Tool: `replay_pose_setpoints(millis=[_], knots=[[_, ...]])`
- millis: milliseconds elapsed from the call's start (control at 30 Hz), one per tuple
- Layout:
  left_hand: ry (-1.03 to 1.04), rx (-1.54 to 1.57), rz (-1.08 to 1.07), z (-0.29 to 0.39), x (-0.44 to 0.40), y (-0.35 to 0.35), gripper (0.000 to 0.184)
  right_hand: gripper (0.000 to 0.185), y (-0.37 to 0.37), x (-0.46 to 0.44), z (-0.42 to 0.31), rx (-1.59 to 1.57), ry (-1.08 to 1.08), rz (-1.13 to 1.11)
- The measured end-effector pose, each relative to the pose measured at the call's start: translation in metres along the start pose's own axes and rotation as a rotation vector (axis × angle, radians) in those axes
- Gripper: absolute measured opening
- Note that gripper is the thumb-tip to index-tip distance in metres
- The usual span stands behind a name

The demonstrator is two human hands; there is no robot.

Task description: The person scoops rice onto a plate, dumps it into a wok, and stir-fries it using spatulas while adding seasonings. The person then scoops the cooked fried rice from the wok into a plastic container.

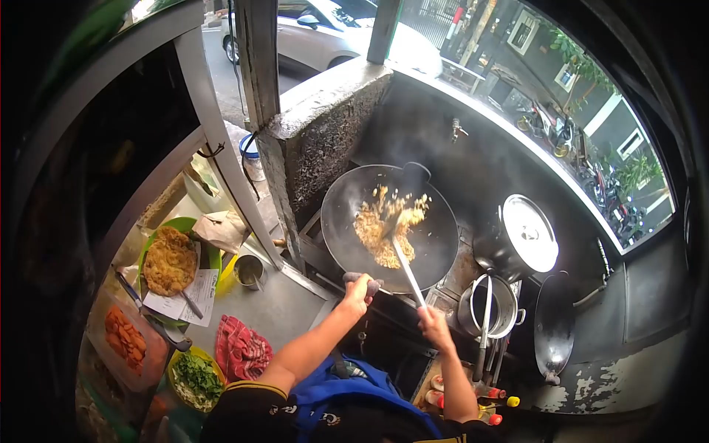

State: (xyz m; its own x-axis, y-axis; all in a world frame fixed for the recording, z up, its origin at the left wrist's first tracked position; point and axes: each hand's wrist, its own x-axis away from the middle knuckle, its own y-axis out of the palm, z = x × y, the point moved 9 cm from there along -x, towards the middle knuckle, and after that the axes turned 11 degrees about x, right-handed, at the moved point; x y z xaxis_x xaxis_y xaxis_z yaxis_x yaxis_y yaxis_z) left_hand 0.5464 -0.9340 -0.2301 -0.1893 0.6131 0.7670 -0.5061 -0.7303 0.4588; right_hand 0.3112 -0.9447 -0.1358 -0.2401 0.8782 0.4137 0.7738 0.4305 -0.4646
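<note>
A large dark wok (342, 232) stands on the stove, with steam over it. Fried rice (375, 235) lies in its middle, and some grains are in the air above. My right hand (436, 328) is closed round the pale handle of a spatula (405, 264), whose blade is among the rice and partly hidden. At the wok's near edge, my left hand (358, 292) grips the wok's handle (374, 286), which looks wrapped in dark cloth.
Right of the wok stand a lidded pot (530, 235), a smaller pot (507, 308) with a utensil across it, and another wok (554, 325). Sauce bottles (496, 393) are near my right forearm. At left are a red cloth (241, 348), a plate of omelette (170, 261) and greens (197, 380).
</note>
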Motion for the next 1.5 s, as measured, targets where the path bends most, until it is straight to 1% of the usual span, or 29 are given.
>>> replay_pose_setpoints(millis=[67, 133, 167, 200, 233, 300, 367, 433, 500, 567, 633, 700, 733, 767, 833, 867, 900, 967, 1033, 1100, 1167, 1200, 1233, 1267, 1300, 1367, 1400, 1433, 1500], knots=[[-0.022, -0.058, -0.014, -0.007, -0.011, -0.015, 0.029, 0.032, 0.008, -0.001, 0.014, -0.043, -0.027, -0.017], [0.143, -0.281, -0.036, 0.018, -0.007, -0.024, 0.045, 0.033, 0.011, -0.005, 0.015, -0.029, -0.068, 0.03], [0.199, -0.294, -0.13, 0.024, 0.006, -0.024, 0.056, 0.034, 0.014, -0.007, 0.027, -0.016, -0.057, 0.058], [0.222, -0.289, -0.134, 0.028, 0.019, -0.031, 0.051, 0.036, 0.015, -0.017, 0.036, 0.174, -0.114, 0.089], [0.244, -0.285, -0.14, 0.031, 0.029, -0.038, 0.045, 0.036, 0.01, -0.019, 0.035, 0.171, -0.105, 0.086], [0.265, -0.294, -0.179, 0.037, 0.054, -0.055, 0.045, 0.037, -0.01, -0.043, -0.005, 0.463, -0.261, 0.136], [0.26, -0.302, -0.384, 0.036, 0.078, -0.065, 0.041, 0.038, -0.045, -0.058, -0.057, 0.647, -0.513, 0.168], [0.262, -0.277, -0.329, 0.031, 0.089, -0.095, 0.041, 0.037, -0.077, -0.049, -0.135, 0.927, -0.358, -0.117], [0.276, -0.252, -0.287, 0.031, 0.096, -0.113, 0.041, 0.034, -0.09, -0.037, -0.187, 1.085, -0.287, -0.303], [0.316, -0.207, -0.258, 0.03, 0.101, -0.122, 0.045, 0.035, -0.065, -0.062, -0.21, 1.248, -0.322, -0.37], [0.314, -0.168, -0.284, 0.015, 0.092, -0.124, 0.043, 0.031, -0.046, -0.125, -0.193, 1.229, -0.474, -0.133], [0.279, -0.269, -0.286, 0.021, 0.106, -0.111, 0.036, 0.029, -0.06, -0.121, -0.214, 1.293, -0.468, -0.101], [0.312, -0.301, -0.275, 0.025, 0.115, -0.109, 0.036, 0.028, -0.066, -0.117, -0.234, 1.347, -0.473, -0.084], [0.333, -0.326, -0.285, 0.026, 0.116, -0.111, 0.035, 0.026, -0.075, -0.096, -0.257, 1.473, -0.44, -0.156], [0.34, -0.303, -0.279, 0.026, 0.114, -0.115, 0.033, 0.023, -0.095, -0.062, -0.278, 1.521, -0.288, -0.339], [0.368, -0.403, -0.239, 0.028, 0.111, -0.115, 0.035, 0.029, -0.095, -0.061, -0.27, 1.603, -0.244, -0.373], [0.367, -0.41, -0.242, 0.027, 0.097, -0.113, 0.035, 0.028, -0.086, -0.066, -0.261, 1.601, -0.252, -0.355], [0.587, -0.684, -0.293, 0.025, 0.075, -0.098, 0.04, 0.028, -0.064, -0.131, -0.214, 1.669, -0.439, -0.071], [0.546, -0.849, -0.316, 0.029, 0.072, -0.065, 0.048, 0.028, -0.069, -0.136, -0.209, 1.576, -0.471, 0.009], [0.661, -1.129, -0.258, 0.038, 0.068, -0.042, 0.051, 0.012, -0.09, -0.099, -0.242, 1.739, -0.378, 0.059], [0.933, -1.247, -0.319, 0.038, 0.048, -0.029, 0.061, 0.015, -0.107, -0.065, -0.261, 1.757, -0.229, -0.023], [0.688, -1.112, -0.244, 0.041, 0.031, -0.03, 0.065, 0.017, -0.108, -0.066, -0.254, 1.816, -0.21, 0.01], [0.459, -0.965, -0.174, 0.041, 0.018, -0.028, 0.07, 0.019, -0.106, -0.08, -0.242, 1.79, -0.23, 0.155], [0.574, -1.008, -0.232, 0.046, 0.015, -0.013, 0.079, 0.019, -0.096, -0.097, -0.222, 1.772, -0.261, 0.213], [0.577, -1.003, -0.24, 0.046, 0.015, -0.005, 0.079, 0.02, -0.088, -0.115, -0.201, 1.756, -0.29, 0.274], [0.315, -0.919, -0.208, 0.041, 0.007, 0.002, 0.08, 0.016, -0.082, -0.127, -0.184, 1.604, -0.519, 0.366], [0.292, -0.746, -0.243, 0.04, 0.008, 0.006, 0.078, 0.015, -0.083, -0.113, -0.19, 1.601, -0.536, 0.427], [0.297, -0.741, -0.24, 0.041, 0.002, 0.01, 0.078, 0.016, -0.086, -0.093, -0.202, 1.6, -0.552, 0.48], [0.332, -0.669, -0.277, 0.029, -0.007, 0.007, 0.074, 0.016, -0.084, -0.062, -0.207, 1.606, -0.496, 0.412]])
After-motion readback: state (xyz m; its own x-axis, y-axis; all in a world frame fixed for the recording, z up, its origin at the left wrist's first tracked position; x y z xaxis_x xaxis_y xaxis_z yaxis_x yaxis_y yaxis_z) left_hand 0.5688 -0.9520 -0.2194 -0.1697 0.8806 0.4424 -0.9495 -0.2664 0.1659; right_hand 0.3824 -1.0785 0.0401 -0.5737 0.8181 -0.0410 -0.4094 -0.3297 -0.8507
